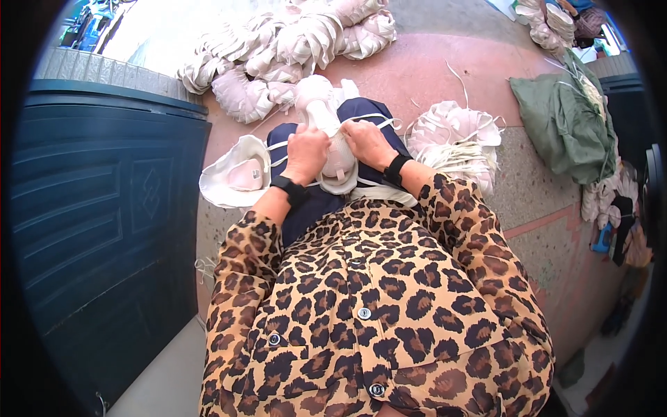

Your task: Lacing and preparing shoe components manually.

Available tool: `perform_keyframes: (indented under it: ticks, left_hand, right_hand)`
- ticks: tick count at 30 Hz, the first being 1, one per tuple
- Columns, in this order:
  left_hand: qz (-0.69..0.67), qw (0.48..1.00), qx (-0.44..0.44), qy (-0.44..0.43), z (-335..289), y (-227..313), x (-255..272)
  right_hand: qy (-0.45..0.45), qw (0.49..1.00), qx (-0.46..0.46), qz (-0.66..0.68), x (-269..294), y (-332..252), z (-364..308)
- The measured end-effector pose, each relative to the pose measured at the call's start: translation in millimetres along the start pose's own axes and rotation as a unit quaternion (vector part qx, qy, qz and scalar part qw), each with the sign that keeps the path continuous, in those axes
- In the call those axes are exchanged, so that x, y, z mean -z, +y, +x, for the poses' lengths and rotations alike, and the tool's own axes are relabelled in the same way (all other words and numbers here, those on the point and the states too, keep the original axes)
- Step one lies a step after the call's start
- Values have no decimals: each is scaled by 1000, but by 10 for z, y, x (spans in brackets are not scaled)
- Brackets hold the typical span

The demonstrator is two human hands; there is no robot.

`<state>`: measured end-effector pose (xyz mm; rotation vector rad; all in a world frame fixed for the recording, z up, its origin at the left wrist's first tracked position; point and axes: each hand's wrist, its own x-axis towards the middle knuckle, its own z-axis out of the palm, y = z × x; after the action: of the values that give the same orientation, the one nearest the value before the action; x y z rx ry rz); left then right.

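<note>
On my lap lies a pale pink and white bra (338, 156), its two rounded cups one beyond the other with a narrow middle between them. My left hand (308, 151) is closed on its left edge, fingers curled. From the right, my right hand (369, 144) pinches the bra's edge near a thin white strap (379, 118). What exactly sits between the fingertips is too small to make out. Beside my left thigh is another white piece (233, 177) with a pink inner pad and a small label. Both wrists wear black bands.
Bundles of nested pale pink bras (278, 52) are heaped on the floor ahead. Another tied bundle (455, 142) sits right of my knee. Further right slumps a green sack (566, 125). A dark blue panelled door (104, 208) stands close on my left.
</note>
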<state>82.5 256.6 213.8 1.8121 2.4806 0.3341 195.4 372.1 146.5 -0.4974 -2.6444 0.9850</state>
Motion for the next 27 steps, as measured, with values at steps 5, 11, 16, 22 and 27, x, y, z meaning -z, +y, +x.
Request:
perform_keyframes:
  ticks: [5,11,16,22,27]
  left_hand:
    - [-647,740,151,101,115,-129,262]
    - [-215,972,88,23,-47,-54,-103]
    - [-128,988,89,18,-219,-5,-341]
    - [35,991,119,-43,-260,52,-279]
    - [28,992,111,-52,-249,-17,-277]
  right_hand:
    - [-39,983,122,-134,36,-89,14]
    - [-75,949,160,-263,66,-66,128]
    - [-69,968,159,-180,143,-81,179]
    - [216,957,182,72,631,-515,548]
    - [51,880,-52,469,812,-579,545]
